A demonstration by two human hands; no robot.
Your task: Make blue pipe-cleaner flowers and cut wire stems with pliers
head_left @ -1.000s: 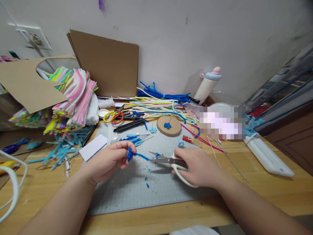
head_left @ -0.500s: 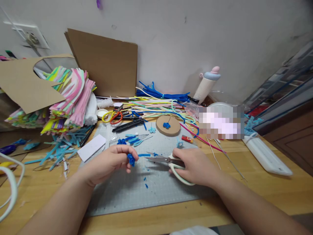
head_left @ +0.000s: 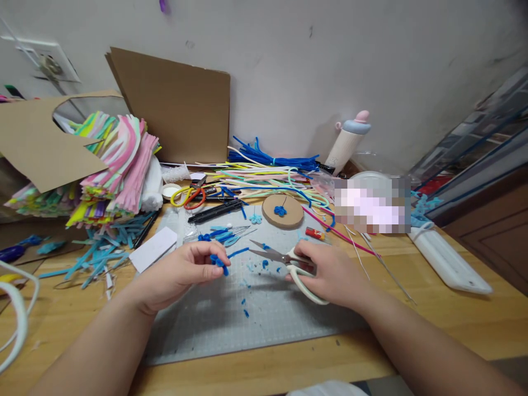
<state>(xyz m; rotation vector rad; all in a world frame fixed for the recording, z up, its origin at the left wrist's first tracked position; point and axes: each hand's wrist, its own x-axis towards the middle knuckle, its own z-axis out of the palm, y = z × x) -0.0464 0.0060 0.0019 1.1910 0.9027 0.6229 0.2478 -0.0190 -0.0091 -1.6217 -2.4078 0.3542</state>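
**Hands over the cutting mat**

Left hand [head_left: 181,273] pinches a blue flower [head_left: 218,260] between fingertips, above the grey mat [head_left: 264,313]. Right hand [head_left: 330,272] grips white-handled scissors [head_left: 289,261], blades slightly parted and pointing left, near the flower but apart from it. Blue offcuts [head_left: 246,300] lie on the mat below

Blue stem of the small blue chenille flower [head_left: 218,260]: long and uncut 1.0 s ago, reaching to the blades of the scissors [head_left: 284,258]; now severed. Flower in the left hand [head_left: 181,273] carries only a short stub. Cut-off blue piece [head_left: 238,252] lies loose on the grey cutting mat [head_left: 268,313], just beside the flower. Scissor blades now slightly parted, raised, angled up-left; right hand [head_left: 330,275] has drawn back a little. Left fingers [head_left: 214,254] shifted slightly toward the wall.
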